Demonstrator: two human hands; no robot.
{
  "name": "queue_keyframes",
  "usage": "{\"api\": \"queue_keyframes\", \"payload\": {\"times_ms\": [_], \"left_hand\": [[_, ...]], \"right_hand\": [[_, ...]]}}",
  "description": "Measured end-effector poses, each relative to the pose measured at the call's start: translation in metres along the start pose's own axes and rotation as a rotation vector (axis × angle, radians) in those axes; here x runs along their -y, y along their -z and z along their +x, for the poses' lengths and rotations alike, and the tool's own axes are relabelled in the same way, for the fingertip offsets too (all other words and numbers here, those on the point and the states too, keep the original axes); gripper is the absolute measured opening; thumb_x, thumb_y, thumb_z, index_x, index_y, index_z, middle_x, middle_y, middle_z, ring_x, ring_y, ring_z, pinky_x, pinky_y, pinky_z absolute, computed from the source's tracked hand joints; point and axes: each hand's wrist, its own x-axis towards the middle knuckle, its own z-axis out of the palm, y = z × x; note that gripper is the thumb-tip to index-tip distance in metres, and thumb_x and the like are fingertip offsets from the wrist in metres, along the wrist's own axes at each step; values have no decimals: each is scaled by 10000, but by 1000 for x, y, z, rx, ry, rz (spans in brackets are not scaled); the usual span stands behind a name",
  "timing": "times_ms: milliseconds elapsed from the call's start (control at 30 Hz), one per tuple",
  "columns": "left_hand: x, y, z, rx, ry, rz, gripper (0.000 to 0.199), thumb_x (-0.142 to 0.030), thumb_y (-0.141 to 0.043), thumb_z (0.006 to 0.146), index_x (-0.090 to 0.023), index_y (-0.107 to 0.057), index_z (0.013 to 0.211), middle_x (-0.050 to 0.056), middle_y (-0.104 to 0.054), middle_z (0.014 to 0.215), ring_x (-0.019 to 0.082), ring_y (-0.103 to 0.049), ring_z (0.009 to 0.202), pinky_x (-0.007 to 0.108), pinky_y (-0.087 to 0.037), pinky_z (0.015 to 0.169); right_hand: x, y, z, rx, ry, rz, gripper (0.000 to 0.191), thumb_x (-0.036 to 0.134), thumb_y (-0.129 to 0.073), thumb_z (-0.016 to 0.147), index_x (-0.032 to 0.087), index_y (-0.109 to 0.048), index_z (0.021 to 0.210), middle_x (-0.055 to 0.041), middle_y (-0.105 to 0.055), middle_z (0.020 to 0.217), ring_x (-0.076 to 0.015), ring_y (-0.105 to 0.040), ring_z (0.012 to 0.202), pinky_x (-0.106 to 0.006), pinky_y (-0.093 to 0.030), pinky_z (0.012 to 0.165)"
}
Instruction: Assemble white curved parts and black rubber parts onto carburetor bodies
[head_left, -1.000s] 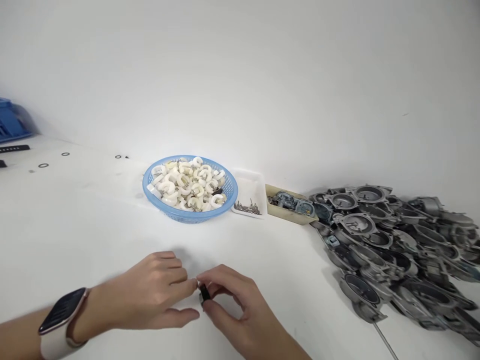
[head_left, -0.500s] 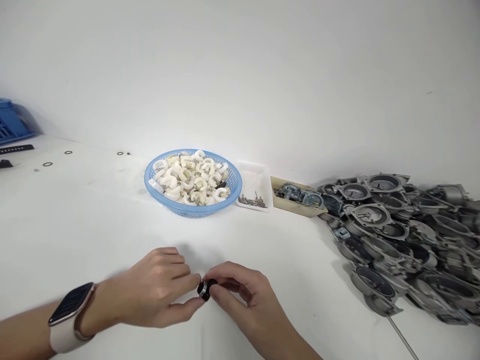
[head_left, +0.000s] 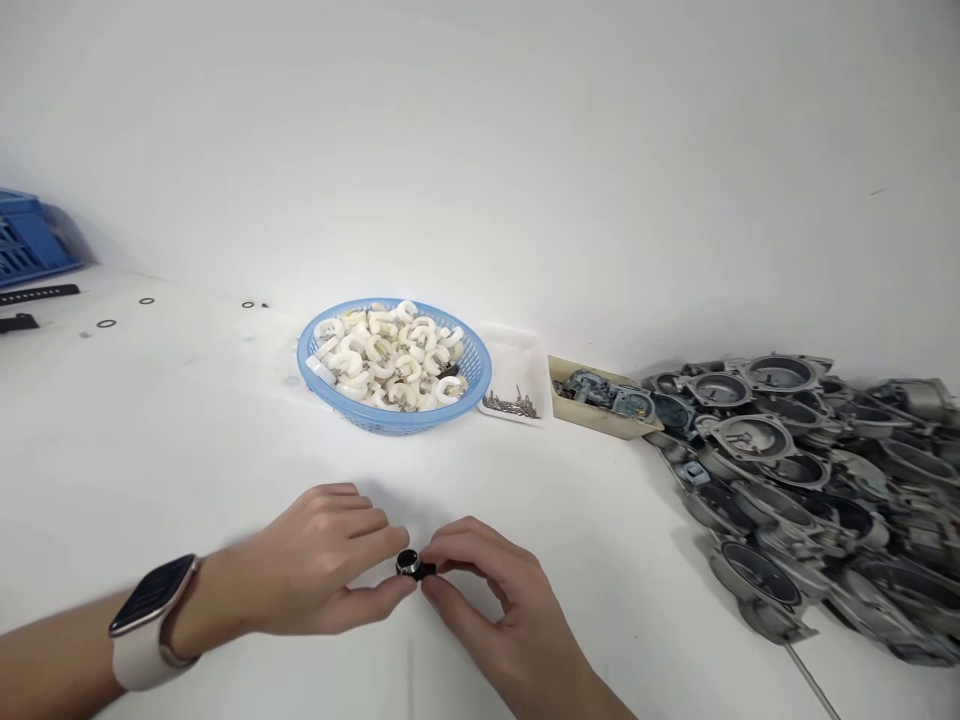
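A small black round part with a silver band [head_left: 408, 564] is between my two hands above the white table, its dark round face turned up. The thumb and index finger of my left hand [head_left: 337, 560] pinch its left side. My right hand [head_left: 495, 590] pinches a short black piece that sticks out to the right of it. The other fingers of both hands are curled. On my left wrist is a watch with a pale strap [head_left: 154, 615]. Fingertips partly cover the small part, so its exact kind is not clear.
Beyond my hands stands a blue basket [head_left: 394, 424] full of white C-shaped pieces. Beside it are a white tray [head_left: 517, 345] with metal pins and a cream tray [head_left: 600, 422] with metal parts. Grey metal housings [head_left: 750, 435] are heaped at right; a blue crate [head_left: 30, 240] sits far left.
The small black part has been turned so its round face points up, where its banded side showed before. Both hands still pinch it. The whole view has shifted slightly.
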Motion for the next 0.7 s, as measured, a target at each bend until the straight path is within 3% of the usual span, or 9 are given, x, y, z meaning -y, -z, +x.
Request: {"api": "queue_keyframes", "payload": {"times_ms": [267, 567, 700], "left_hand": [[1, -1, 0, 48, -5, -39, 158, -321, -562, 1020, -193, -600, 935, -20, -638, 684, 157, -577, 561, 318, -404, 570], [3, -3, -2, 44, -9, -23, 237, -359, -566, 1029, -191, -585, 863, -32, -589, 652, 150, -560, 559, 326, -401, 561], [2, -2, -1, 36, -23, -19, 223, -333, -570, 1027, -189, -581, 857, -27, -603, 663, 151, -561, 565, 325, -399, 559]], "right_hand": [[-2, 1, -4, 32, 324, -314, 327, 61, -567, 958, 277, -623, 1198, -55, -689, 1015, -182, -671, 886, -300, -579, 764], [-4, 8, -4, 109, 385, -531, 253, 75, -533, 989, 231, -600, 1177, -76, -680, 999, -189, -639, 837, -324, -553, 742], [-6, 7, -6, 81, 444, -573, 242, 74, -532, 998, 201, -612, 1189, -76, -676, 1009, -176, -635, 849, -300, -541, 747]]}}
